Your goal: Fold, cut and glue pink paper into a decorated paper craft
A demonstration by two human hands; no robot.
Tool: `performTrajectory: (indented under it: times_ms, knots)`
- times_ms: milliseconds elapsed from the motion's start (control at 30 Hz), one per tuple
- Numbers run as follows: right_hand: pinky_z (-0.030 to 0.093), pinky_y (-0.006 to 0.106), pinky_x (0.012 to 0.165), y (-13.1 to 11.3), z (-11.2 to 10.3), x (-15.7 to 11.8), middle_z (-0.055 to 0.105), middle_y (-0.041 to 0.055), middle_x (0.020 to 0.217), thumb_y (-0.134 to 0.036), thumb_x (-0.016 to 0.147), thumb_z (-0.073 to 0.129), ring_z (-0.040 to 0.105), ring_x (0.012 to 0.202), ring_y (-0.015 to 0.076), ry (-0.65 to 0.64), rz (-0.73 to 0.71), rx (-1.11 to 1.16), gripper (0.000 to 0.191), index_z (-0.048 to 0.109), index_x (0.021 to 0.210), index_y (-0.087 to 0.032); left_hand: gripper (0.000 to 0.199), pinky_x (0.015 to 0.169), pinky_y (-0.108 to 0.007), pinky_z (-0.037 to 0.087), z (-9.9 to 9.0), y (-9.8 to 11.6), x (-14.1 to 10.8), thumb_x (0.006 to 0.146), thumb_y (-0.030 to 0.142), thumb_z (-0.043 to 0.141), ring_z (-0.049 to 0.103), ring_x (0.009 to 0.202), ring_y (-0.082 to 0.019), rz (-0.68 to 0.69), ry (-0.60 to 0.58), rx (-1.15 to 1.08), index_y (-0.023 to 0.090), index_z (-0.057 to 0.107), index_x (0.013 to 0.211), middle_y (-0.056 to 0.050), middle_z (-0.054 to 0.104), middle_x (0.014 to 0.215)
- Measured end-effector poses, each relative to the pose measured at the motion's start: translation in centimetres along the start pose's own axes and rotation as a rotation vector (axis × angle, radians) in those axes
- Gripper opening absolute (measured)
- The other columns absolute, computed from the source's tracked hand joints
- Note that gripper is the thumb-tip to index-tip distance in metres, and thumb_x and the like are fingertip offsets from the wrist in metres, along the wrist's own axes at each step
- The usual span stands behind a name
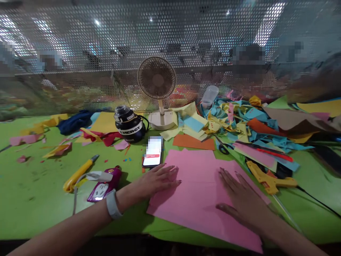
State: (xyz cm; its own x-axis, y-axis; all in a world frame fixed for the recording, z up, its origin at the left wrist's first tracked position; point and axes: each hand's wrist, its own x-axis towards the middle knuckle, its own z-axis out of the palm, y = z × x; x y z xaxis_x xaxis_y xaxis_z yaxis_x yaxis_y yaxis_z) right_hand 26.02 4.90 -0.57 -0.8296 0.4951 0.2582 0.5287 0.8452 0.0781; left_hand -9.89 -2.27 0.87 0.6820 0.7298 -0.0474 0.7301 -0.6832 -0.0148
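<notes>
A large pink sheet of paper (197, 199) lies near the front of the green table. My left hand (154, 180) rests on its left edge, palm down with the fingers stretched out. On the right part of the sheet, my right hand (238, 195) lies flat, fingers extended and thumb apart. Neither hand grasps anything. Just beyond my left fingers is a phone (152, 156) with a lit screen. To the right of my right hand lies a yellow glue gun (269, 179) with a black cord.
Behind the sheet stand a small fan (157, 80) and a black bottle (130, 126). Scissors (223, 147) lie near a heap of coloured paper scraps (234, 113). On the left are a yellow-handled tool (80, 174) and a purple power socket (115, 177). A perforated metal panel (106, 42) borders the back.
</notes>
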Motion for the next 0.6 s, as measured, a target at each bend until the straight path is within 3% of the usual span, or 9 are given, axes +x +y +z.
performTrajectory:
  times_ms: [167,267,400,500,600]
  knots:
    - [0.032,0.049,0.106,0.9,0.5,-1.3,0.038,0.0169,0.146,-0.067,0.083,0.043,0.041,0.131,0.0316,0.033,0.029,-0.034,0.096,0.000,0.151,-0.015,0.078,0.112,-0.047,0.024,-0.9,0.0,-1.1,0.079,0.000,0.053,0.020,0.141,-0.024,-0.021,0.012,0.011,0.034,0.027,0.144,-0.009,0.024,0.154]
    - [0.035,0.048,0.103,1.2,0.1,-0.6,0.047,0.0154,0.140,-0.067,0.082,0.043,0.047,0.126,0.0319,0.009,0.065,-0.012,0.087,0.022,0.149,-0.016,0.072,0.112,-0.045,0.023,-1.7,0.0,-1.8,0.081,0.001,0.053,0.025,0.140,-0.023,-0.024,0.017,0.025,0.035,0.031,0.142,-0.008,0.029,0.152]
    - [0.040,0.049,0.099,1.0,-1.5,2.7,0.063,0.0144,0.123,-0.062,0.087,0.040,0.057,0.114,0.0326,-0.045,0.180,0.054,0.062,0.061,0.123,-0.017,0.080,0.114,-0.042,0.019,-3.8,0.1,-1.4,0.078,-0.006,0.047,0.023,0.141,-0.018,-0.019,0.023,0.023,0.034,0.025,0.144,-0.004,0.030,0.152]
    - [0.046,0.046,0.091,0.2,-2.2,5.9,0.066,0.0143,0.116,-0.058,0.088,0.043,0.059,0.108,0.0313,-0.037,0.300,0.122,0.053,0.064,0.113,-0.017,0.071,0.114,-0.044,0.019,-4.9,0.1,0.4,0.081,-0.003,0.042,0.024,0.140,-0.020,-0.101,0.095,0.037,0.027,0.028,0.144,-0.008,0.033,0.151]
    - [0.048,0.043,0.086,-0.5,-1.8,8.1,0.062,0.0153,0.120,-0.061,0.082,0.052,0.058,0.109,0.0317,-0.082,0.311,0.197,0.057,0.058,0.119,-0.017,0.058,0.113,-0.047,0.020,-5.2,-0.3,2.4,0.084,0.004,0.042,0.028,0.139,-0.024,-0.247,0.158,0.062,0.022,0.041,0.138,-0.011,0.036,0.149]
